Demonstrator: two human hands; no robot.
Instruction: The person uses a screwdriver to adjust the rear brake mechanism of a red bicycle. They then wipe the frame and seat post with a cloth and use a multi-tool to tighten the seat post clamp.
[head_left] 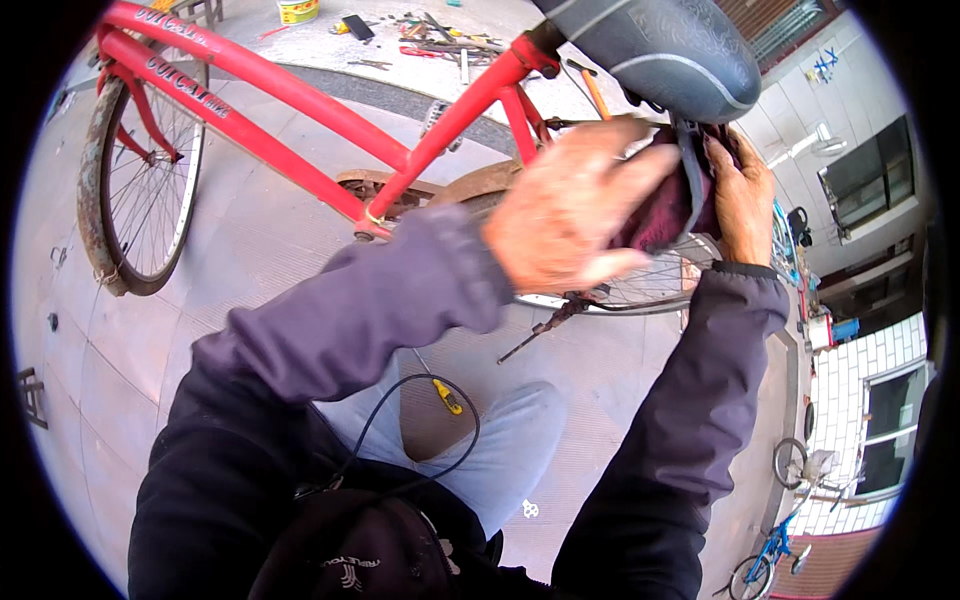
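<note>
One dark red cloth [668,205] sits bunched under the rear of the saddle [668,48], and we have it between both hands. Our left hand [572,205] lies on its left side, palm over the cloth, fingers stretched toward the saddle's underside, the thumb low; how tightly it grips we cannot tell. Our right hand [743,195] is on the cloth's right side, fingers curled up into the fabric and closed on it, just under the saddle's edge. The cloth thus lies between the hands, touching both, above the rear wheel [640,285].

Outward: the saddle tops a red bike frame [300,120] whose tubes run up-left to the rusty front wheel [135,190]. A kickstand [545,325] angles down to the pavement below our left wrist. Tools [430,35] lie scattered on the ground beyond the frame, near a small can [298,10]. A blue bike [770,555] stands well apart at lower right.
</note>
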